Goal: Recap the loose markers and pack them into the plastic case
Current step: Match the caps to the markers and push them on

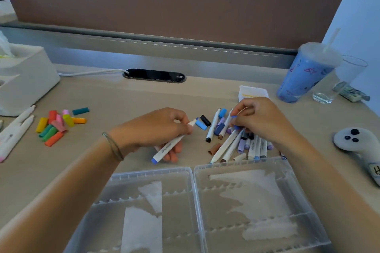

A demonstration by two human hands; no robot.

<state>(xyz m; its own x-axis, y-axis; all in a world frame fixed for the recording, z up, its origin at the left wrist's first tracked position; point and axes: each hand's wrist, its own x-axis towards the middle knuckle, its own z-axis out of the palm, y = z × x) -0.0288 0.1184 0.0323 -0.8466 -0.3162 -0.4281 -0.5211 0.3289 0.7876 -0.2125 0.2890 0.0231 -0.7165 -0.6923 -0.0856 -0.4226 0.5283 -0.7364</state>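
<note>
My left hand (162, 127) grips a white marker (170, 146) with a blue rear end; its tip end near my fingers has no cap. My right hand (259, 119) reaches into a heap of white markers (236, 146) and pinches a blue cap (235, 123). Loose blue (201, 124), black (205, 120) and brown (214, 148) caps lie between and beside my hands. The clear plastic case (193, 172) lies open flat at the near edge, with both halves holding no markers.
Several bright caps (59, 124) are heaped at the left, near white markers (16, 129) and a white tissue box (24, 76). A blue lidded cup (304, 74), a glass (337, 82), a white controller (357, 141) and a small white tray (254, 91) stand at the right.
</note>
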